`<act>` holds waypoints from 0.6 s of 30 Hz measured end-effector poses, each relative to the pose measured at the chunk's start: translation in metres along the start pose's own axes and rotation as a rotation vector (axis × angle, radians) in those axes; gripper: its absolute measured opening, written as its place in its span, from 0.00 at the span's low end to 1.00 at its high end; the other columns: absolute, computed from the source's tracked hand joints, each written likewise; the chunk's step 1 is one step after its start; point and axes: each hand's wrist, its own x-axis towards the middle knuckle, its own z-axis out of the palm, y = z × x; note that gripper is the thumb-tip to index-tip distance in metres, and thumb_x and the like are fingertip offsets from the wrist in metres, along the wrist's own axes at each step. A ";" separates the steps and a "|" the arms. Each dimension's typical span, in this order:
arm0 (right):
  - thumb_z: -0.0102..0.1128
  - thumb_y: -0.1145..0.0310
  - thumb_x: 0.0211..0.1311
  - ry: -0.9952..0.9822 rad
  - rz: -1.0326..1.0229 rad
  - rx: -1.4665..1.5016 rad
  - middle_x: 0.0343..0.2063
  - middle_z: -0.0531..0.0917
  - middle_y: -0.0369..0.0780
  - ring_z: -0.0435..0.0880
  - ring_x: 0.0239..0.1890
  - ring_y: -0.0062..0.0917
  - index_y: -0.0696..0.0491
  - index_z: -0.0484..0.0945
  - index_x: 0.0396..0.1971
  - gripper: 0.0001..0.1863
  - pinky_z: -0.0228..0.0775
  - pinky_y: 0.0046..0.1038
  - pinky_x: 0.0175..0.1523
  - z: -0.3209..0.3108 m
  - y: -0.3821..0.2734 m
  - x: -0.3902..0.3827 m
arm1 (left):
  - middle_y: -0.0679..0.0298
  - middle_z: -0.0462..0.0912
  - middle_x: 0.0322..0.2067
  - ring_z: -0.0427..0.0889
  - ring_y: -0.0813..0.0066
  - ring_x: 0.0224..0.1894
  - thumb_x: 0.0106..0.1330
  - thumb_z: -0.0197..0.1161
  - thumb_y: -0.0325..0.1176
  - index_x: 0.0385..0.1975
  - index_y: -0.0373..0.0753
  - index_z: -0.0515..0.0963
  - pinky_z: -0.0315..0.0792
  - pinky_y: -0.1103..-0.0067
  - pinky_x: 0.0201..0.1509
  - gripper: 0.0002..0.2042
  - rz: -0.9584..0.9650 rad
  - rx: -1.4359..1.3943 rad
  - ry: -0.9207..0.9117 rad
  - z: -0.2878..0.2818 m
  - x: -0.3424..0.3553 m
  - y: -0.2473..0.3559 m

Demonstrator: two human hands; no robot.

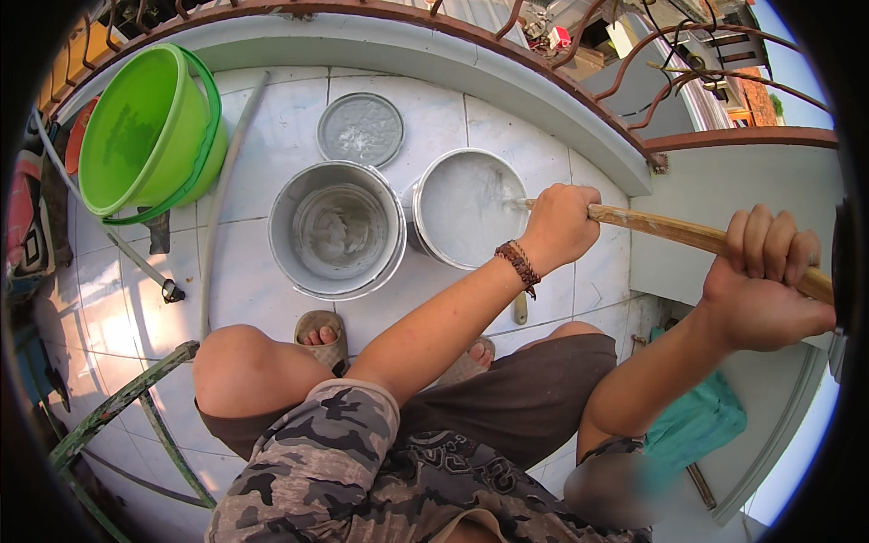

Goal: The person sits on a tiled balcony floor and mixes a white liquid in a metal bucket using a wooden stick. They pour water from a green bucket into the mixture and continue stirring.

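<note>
Both of my hands grip a long wooden stick that runs from a white bucket of pale grey liquid out to the right. My left hand, with a braided wristband, is closed on it near the bucket, where the stick's lower end goes toward the liquid. My right hand is closed round it farther right. Left of that bucket stands another bucket with grey residue inside. A round grey-smeared lid lies behind them. A handle of some tool shows below the white bucket.
A green tub stands at left beside a long pale pipe. A green metal frame is at lower left. A low wall with rusty railing curves round the tiled floor. Teal cloth lies at right.
</note>
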 end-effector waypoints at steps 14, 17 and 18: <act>0.18 0.29 0.63 -0.083 0.240 0.155 0.12 0.52 0.33 0.46 0.14 0.18 0.49 0.54 0.19 0.36 0.38 0.20 0.17 -0.030 0.041 0.049 | 0.40 0.76 0.20 0.78 0.43 0.28 0.47 0.52 0.22 0.20 0.29 0.79 0.73 0.61 0.40 0.07 -0.223 0.223 -0.310 -0.031 -0.009 0.016; 0.17 0.28 0.62 -0.056 0.215 0.228 0.12 0.52 0.33 0.46 0.14 0.18 0.49 0.54 0.19 0.36 0.38 0.20 0.17 -0.021 0.042 0.042 | 0.43 0.76 0.19 0.77 0.44 0.27 0.46 0.53 0.22 0.20 0.31 0.78 0.73 0.61 0.37 0.06 -0.165 0.300 -0.117 -0.036 -0.005 0.010; 0.17 0.28 0.61 -0.041 0.200 0.247 0.12 0.52 0.33 0.46 0.14 0.18 0.49 0.53 0.18 0.36 0.38 0.20 0.17 -0.017 0.041 0.038 | 0.44 0.76 0.19 0.77 0.45 0.27 0.46 0.54 0.22 0.20 0.32 0.78 0.73 0.61 0.37 0.06 -0.123 0.323 -0.047 -0.038 -0.004 0.009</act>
